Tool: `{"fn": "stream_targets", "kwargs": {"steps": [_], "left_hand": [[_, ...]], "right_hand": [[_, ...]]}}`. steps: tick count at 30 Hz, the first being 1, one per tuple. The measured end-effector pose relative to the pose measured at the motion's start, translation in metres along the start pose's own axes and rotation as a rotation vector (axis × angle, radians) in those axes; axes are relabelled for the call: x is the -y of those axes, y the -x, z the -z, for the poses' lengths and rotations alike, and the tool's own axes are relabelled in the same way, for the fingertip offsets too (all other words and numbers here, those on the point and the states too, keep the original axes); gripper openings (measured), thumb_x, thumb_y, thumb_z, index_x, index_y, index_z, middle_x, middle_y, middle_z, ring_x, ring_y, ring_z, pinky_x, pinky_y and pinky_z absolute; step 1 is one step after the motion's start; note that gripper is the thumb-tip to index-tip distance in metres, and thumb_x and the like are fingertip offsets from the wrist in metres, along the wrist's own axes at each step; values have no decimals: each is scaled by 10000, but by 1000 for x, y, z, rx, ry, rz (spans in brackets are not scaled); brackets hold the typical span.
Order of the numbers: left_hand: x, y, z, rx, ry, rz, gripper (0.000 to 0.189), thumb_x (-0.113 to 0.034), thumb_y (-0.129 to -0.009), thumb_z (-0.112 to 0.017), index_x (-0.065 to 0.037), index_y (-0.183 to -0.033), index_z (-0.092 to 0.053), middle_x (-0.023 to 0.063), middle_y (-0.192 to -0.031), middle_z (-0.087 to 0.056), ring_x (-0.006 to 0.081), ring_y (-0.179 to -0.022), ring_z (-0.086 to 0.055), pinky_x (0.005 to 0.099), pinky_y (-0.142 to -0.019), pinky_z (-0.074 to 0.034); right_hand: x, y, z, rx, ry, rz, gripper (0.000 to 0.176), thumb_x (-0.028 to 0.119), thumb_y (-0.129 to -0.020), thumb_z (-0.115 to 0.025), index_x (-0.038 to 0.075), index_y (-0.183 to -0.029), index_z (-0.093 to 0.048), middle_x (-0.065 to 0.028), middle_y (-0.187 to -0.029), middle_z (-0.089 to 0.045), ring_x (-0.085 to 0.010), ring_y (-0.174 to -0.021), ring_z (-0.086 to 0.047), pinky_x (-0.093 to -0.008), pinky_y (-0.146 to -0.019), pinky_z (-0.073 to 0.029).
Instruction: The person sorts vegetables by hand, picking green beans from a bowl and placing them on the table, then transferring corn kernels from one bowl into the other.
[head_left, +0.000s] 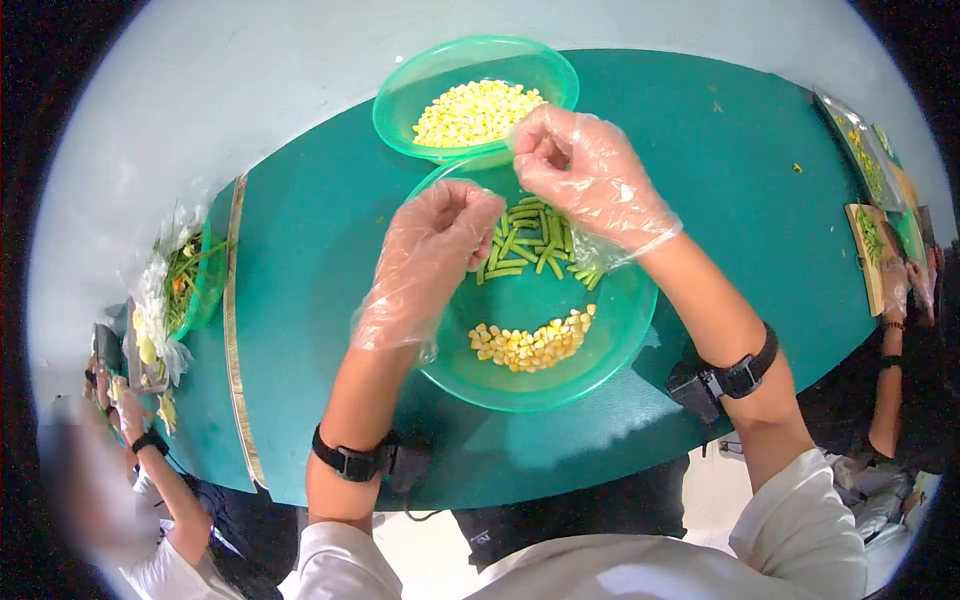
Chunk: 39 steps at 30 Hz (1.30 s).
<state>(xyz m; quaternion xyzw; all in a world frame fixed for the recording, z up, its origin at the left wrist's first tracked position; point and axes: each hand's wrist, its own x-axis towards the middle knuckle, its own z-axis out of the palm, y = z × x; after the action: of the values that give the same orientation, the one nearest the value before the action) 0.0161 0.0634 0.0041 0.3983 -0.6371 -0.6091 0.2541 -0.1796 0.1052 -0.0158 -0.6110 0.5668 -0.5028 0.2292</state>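
Note:
My left hand, in a clear plastic glove, hovers over the left side of the near green bowl. Its fingers are curled together, and whatever is in them is hidden. Also gloved, my right hand pinches thumb to fingers above that bowl's far rim; I cannot make out anything between them. Cut green beans lie in the far part of the near bowl, partly covered by my hands. A curved band of corn kernels sits in its near part. Behind it, a second green bowl holds more corn kernels.
On the left, beyond a gold strip, a green basket holds stems beside plastic wrap. A person's hand works there. At right are a cutting board with cut greens, a metal tray and another person's gloved hands.

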Motion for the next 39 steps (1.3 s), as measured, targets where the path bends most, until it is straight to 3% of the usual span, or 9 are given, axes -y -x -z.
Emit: {"fn": "stream_targets", "kwargs": {"steps": [4,8,13,20,23,30,32,35,39], "left_hand": [[-1,1,1,17,-22,-11,191,-222,-980,-664,-40,-943,-619,-29,-764,-573,57,-689,-514,227,-623,-433],[2,0,1,32,-14,-20,210,-238,-990,-651,-38,-935,-620,-34,-771,-569,53,-699,-514,232,-636,-439],[7,-1,4,34,-16,-65,230,-260,-1009,-631,-31,-1000,-647,-24,-806,-592,58,-728,-536,224,-664,-453],[9,-5,5,-16,117,-115,265,-175,-1021,-596,61,-1131,-642,28,-904,-670,74,-759,-566,232,-681,-468],[11,-4,7,-5,92,-94,303,-151,-1035,-563,84,-1218,-618,56,-946,-695,88,-787,-598,234,-697,-484],[-3,3,3,9,100,-60,336,-141,-1047,-527,82,-1293,-577,76,-1081,-685,118,-952,-638,271,-853,-521],[-1,3,2,45,123,-64,344,-142,-1046,-523,81,-1304,-569,83,-1133,-676,124,-1014,-636,278,-901,-516],[7,0,4,71,29,-86,353,-295,-1034,-544,-52,-1271,-640,-44,-984,-677,24,-788,-538,196,-638,-404],[7,1,3,93,69,-75,375,-304,-1035,-527,-54,-1302,-609,-31,-1013,-697,33,-827,-581,197,-634,-396]], "right_hand": [[-8,-4,2,-133,22,-18,122,136,-850,-699,40,-907,-649,-65,-686,-654,-124,-603,-603,-317,-584,-498],[-1,-6,1,-255,-147,-77,238,105,-911,-630,9,-1121,-688,-135,-908,-734,-151,-696,-680,-327,-633,-548],[-7,-7,-3,-301,-126,-14,254,122,-938,-606,-4,-1144,-682,-135,-937,-736,-173,-710,-682,-326,-681,-552],[-2,-2,-6,44,73,288,205,177,-936,-649,67,-1097,-711,-82,-803,-669,-148,-661,-594,-324,-633,-490],[12,2,-4,260,83,113,196,147,-925,-704,64,-1103,-703,-56,-847,-652,-136,-715,-593,-308,-659,-498],[8,1,-10,198,178,364,194,186,-865,-774,72,-953,-644,-51,-782,-588,-168,-684,-567,-323,-636,-486],[6,3,-10,197,203,308,204,198,-863,-777,76,-950,-639,-57,-782,-582,-174,-680,-566,-326,-629,-484],[6,4,-10,192,223,289,198,189,-861,-775,77,-951,-639,-62,-778,-577,-175,-676,-564,-327,-619,-481],[7,4,-10,170,278,310,155,145,-869,-750,66,-954,-647,-70,-766,-586,-169,-661,-566,-318,-615,-482]]}}
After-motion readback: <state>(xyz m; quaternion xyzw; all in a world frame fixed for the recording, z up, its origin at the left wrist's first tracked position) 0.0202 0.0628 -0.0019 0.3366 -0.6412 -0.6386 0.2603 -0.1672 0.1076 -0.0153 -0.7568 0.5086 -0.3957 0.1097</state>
